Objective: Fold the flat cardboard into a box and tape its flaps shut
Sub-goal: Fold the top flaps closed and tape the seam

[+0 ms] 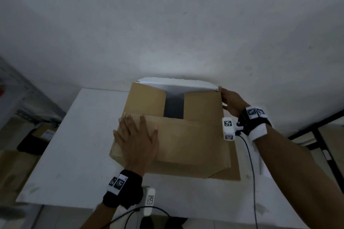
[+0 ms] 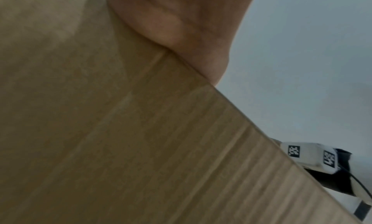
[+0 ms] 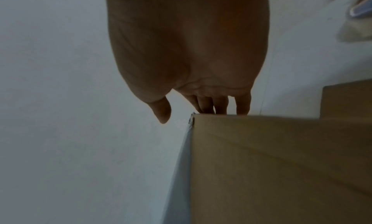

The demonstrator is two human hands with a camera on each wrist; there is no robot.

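Note:
A brown cardboard box (image 1: 186, 141) stands on the white table (image 1: 74, 145). Its two side flaps lie folded in, with a dark gap (image 1: 174, 107) between them. My left hand (image 1: 137, 141) lies flat, fingers spread, on the near flap and presses it down; the left wrist view shows the palm (image 2: 181, 28) on the cardboard (image 2: 120, 132). The far flap (image 1: 176, 84), white on its inner face, is still raised. My right hand (image 1: 230, 102) is at that flap's right end; its straight fingers (image 3: 221, 106) reach behind the flap's edge (image 3: 251, 116), thumb apart.
A flat cardboard sheet (image 1: 235, 165) lies under the box at the right. Wrist-camera cables (image 1: 250, 156) hang across the table's right side. Brown boxes and a dark object (image 1: 31, 141) sit low on the left; a black frame (image 1: 316, 132) is at the right. A white wall rises behind.

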